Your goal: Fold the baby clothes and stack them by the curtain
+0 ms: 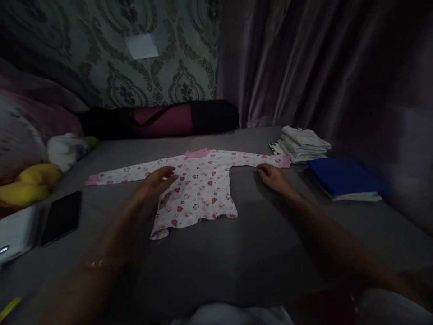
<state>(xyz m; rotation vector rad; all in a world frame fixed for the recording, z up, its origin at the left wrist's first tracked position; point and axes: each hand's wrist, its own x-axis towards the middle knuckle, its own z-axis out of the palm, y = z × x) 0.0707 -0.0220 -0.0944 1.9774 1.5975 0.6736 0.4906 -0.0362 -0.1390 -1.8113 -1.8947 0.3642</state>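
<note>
A small white long-sleeved shirt (199,185) with pink hearts and pink cuffs lies spread flat on the grey bed sheet (237,253), sleeves stretched out to both sides. My left hand (158,179) rests flat on the shirt's left chest, fingers stretched out. My right hand (272,175) lies at the right sleeve near its pink cuff, fingers curled down against the cloth; whether it pinches the sleeve is hard to tell in the dim light.
A stack of folded clothes (302,143) and a blue folded item (341,177) sit at the right. A black phone (61,217) and a white device (15,232) lie at the left, beside yellow and white soft toys (34,180). A dark and pink bolster (162,119) lines the wall.
</note>
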